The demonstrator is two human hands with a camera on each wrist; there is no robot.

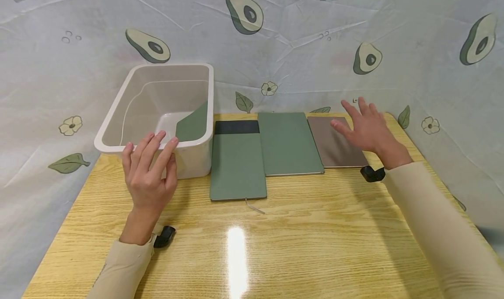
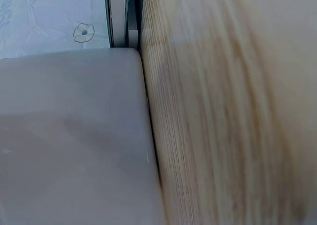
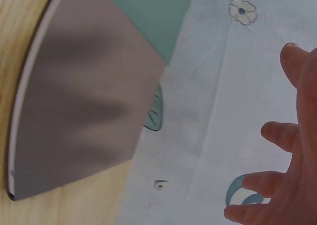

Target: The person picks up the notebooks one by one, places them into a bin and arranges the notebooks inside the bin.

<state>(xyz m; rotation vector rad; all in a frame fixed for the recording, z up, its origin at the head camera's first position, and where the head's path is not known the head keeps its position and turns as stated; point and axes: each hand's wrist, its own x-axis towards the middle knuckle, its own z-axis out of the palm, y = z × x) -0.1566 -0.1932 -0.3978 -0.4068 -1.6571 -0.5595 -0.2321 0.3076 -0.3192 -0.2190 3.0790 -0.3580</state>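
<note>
A pale plastic bin (image 1: 193, 159) stands at the left of the table, with a green notebook (image 1: 194, 126) leaning inside. My left hand (image 1: 149, 181) rests its fairly straight fingers on the bin's front rim; the left wrist view shows the bin's outer wall (image 2: 74, 136) but no hand. My right hand (image 1: 368, 128) is held above a brown notebook (image 1: 334, 143), fingers spread and holding nothing. In the right wrist view its fingers (image 3: 277, 136) are apart from the brown notebook (image 3: 89, 96). Between bin and brown notebook lie a green notebook with a dark band (image 1: 238, 167) and a plain green one (image 1: 291, 143).
The wood-grain table (image 1: 315, 237) extends in front of the notebooks. A pale cloth (image 1: 299, 40) printed with avocados hangs behind and at both sides. A thin ribbon (image 1: 255, 206) sticks out from the banded notebook's near edge.
</note>
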